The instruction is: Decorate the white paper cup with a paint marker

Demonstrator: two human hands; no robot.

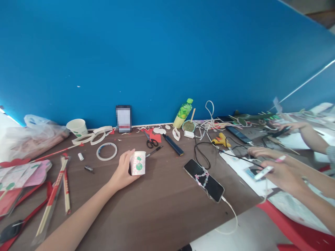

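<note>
Left hand (123,172) is at the middle of the brown table (162,209). Its fingers are curled part-way round the near-left side of a small paper cup (138,163), with the fingertips showing over the rim, so it has the cup in a loose wrap and not a clenched grip. The cup stands upright with its base on the table, between a roll of tape (106,151) behind and to the left and a smartphone (204,180) to the right. It is apart from both. Black scissors (151,141) lie just beyond it. Right hand (284,174) is at the far right over white paper, its fingers closed on a white pen-like stick (264,171) with a pink end. Another hand (259,151) lies just past it, and whose it is cannot be told.

In my judgement, the hold is best kept light and low on the wall, with the base flat on the table, because thin paper would dent under a squeeze. The wrist should also stay clear of the phone's charging cable (231,211).

The cup is white, short and slightly tapered, with a rolled rim. It carries green round patches and faint pink line work on the side facing the camera. No dent or tear is visible, and the interior is not in view.
</note>
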